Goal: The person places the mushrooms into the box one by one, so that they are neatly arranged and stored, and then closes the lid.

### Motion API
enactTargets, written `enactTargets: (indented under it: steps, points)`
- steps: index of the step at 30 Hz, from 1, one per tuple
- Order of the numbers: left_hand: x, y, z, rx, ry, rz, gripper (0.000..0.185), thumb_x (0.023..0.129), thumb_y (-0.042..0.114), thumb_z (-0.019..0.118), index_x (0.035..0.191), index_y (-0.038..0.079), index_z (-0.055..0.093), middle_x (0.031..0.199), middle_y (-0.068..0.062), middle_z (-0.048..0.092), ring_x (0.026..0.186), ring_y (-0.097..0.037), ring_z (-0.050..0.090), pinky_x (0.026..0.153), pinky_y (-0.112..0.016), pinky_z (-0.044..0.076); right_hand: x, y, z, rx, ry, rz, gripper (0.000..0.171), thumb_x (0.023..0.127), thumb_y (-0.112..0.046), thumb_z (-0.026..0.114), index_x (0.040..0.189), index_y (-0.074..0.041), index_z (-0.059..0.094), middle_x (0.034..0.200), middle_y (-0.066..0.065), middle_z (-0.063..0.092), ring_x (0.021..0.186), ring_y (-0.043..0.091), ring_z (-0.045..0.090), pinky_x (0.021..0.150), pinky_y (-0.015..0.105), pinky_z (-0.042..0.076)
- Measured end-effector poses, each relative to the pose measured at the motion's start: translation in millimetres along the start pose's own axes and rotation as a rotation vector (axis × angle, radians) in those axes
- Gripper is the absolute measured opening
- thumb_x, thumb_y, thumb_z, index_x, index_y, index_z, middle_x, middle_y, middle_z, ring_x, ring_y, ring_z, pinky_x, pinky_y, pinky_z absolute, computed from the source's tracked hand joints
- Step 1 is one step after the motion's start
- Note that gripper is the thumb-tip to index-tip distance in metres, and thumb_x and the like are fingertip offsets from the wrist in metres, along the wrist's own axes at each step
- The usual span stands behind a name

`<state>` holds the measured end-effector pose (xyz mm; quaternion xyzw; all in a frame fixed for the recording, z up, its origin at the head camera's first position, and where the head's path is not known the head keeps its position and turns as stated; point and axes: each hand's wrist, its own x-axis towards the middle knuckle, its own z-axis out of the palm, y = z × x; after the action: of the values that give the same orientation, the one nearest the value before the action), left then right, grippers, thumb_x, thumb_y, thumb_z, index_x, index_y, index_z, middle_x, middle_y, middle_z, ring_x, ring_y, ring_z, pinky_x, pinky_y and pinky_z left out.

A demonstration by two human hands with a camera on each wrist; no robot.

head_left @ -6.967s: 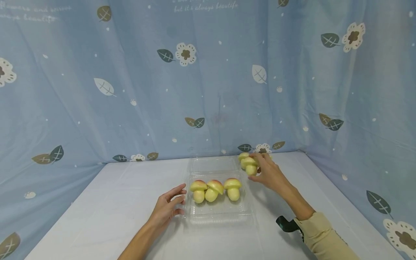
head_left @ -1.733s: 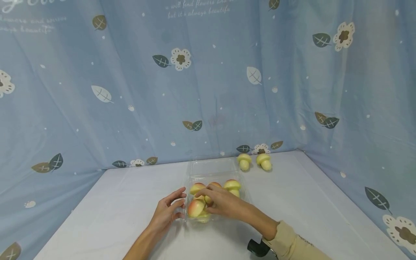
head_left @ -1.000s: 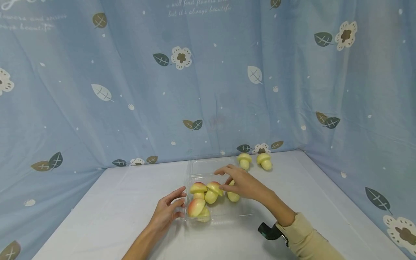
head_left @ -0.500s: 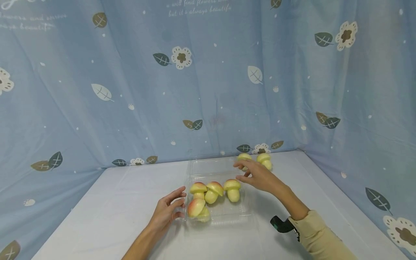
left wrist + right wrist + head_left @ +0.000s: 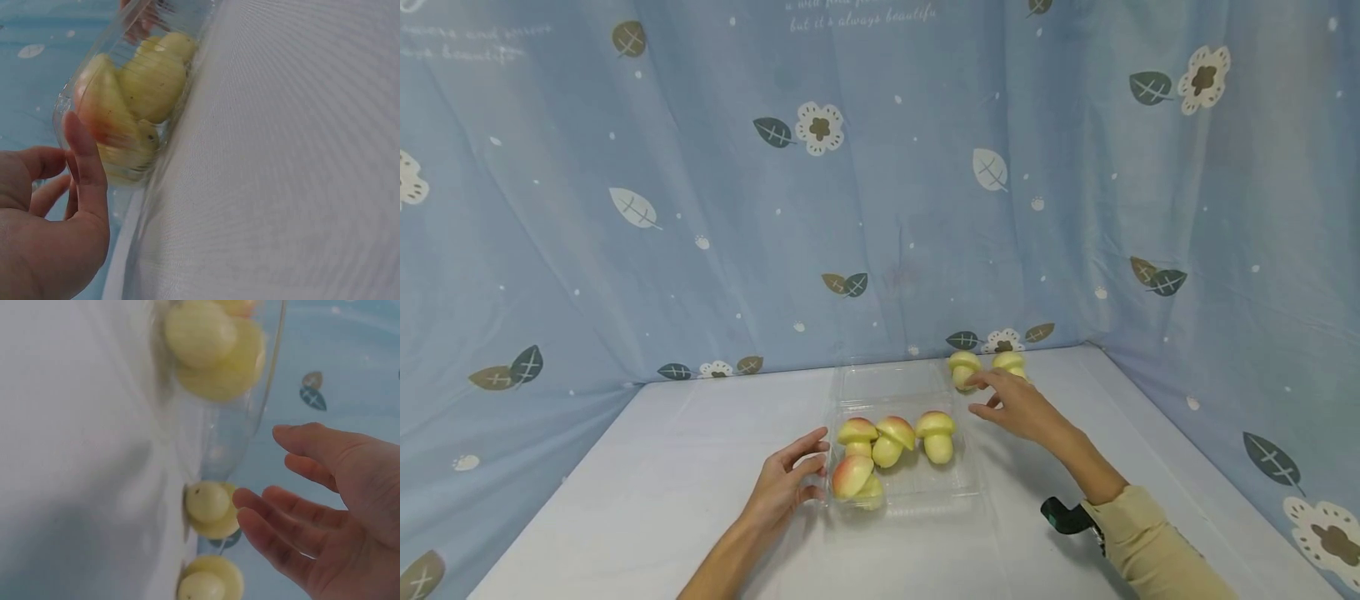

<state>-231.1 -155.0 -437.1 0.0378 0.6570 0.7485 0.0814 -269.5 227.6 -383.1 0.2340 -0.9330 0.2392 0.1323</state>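
R hand [image 5: 1018, 408], fingers spread, nears toy mushroom [image 5: 962, 368] behind clear tray [image 5: 970, 486]: pinch its cap. L hand [image 5: 786, 483], loose-fingered, steadies tray.

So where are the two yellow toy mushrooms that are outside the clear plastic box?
In the head view, the two yellow toy mushrooms stand on the table's far right, behind the clear plastic box against the blue curtain; the right hand reaches the left one.
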Motion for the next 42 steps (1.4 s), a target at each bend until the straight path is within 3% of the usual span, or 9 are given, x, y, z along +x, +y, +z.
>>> enactTargets:
  steps: [5, 12, 24, 34, 42]
  points:
    - [0.2, 0.3, -0.1, -0.003, -0.002, -0.001, 0.055, 0.093, 0.009, 0.063, 0.145, 0.005, 0.046, 0.122, -0.004, 0.053, 0.081, -0.009, 0.055, 0.054, -0.021, 0.054, -2, 10, -1, -0.036, 0.028, 0.024, 0.040, 0.089, -0.020, 0.072, 0.126, -0.010, 0.061, 0.120, 0.015, 0.062, 0.080, 0.015, 0.068, 0.068, 0.034, 0.056]
    - [0.2, 0.7, 0.7, -0.005, 0.007, 0.000, 0.050, 0.094, 0.006, 0.061, 0.143, 0.006, 0.049, 0.122, -0.004, 0.053, 0.080, -0.009, 0.055, 0.053, -0.021, 0.053, -1, 27, -6, -0.031, 0.066, 0.116, 0.043, 0.090, -0.022, 0.071, 0.129, -0.010, 0.059, 0.124, 0.021, 0.056, 0.093, 0.030, 0.068, 0.072, 0.044, 0.056]
    - [-0.1, 0.9, -1.3, -0.012, -0.005, 0.005, 0.054, 0.093, 0.008, 0.063, 0.144, 0.005, 0.047, 0.123, -0.005, 0.052, 0.080, -0.009, 0.055, 0.054, -0.021, 0.054, 5, 53, -9, -0.010, 0.127, 0.237, 0.055, 0.089, -0.020, 0.073, 0.137, -0.004, 0.051, 0.131, 0.029, 0.044, 0.105, 0.044, 0.061, 0.075, 0.049, 0.057]
    - [-1.3, 2.7, -0.5, -0.015, 0.001, -0.002, 0.053, 0.093, 0.008, 0.064, 0.144, 0.006, 0.048, 0.124, -0.006, 0.052, 0.081, -0.009, 0.055, 0.054, -0.020, 0.053, 18, 74, -9, -0.054, 0.079, 0.321, 0.060, 0.089, -0.022, 0.073, 0.139, -0.004, 0.047, 0.129, 0.032, 0.044, 0.103, 0.042, 0.060, 0.071, 0.048, 0.054]
    - [0.5, 1.2, -1.2, -0.005, 0.012, 0.005, 0.051, 0.093, 0.009, 0.064, 0.143, 0.008, 0.050, 0.122, -0.003, 0.054, 0.080, -0.009, 0.055, 0.054, -0.021, 0.054, 24, 80, -9, -0.070, 0.002, 0.355, 0.066, 0.087, -0.019, 0.073, 0.143, -0.007, 0.041, 0.134, 0.034, 0.039, 0.106, 0.053, 0.056, 0.076, 0.061, 0.052]
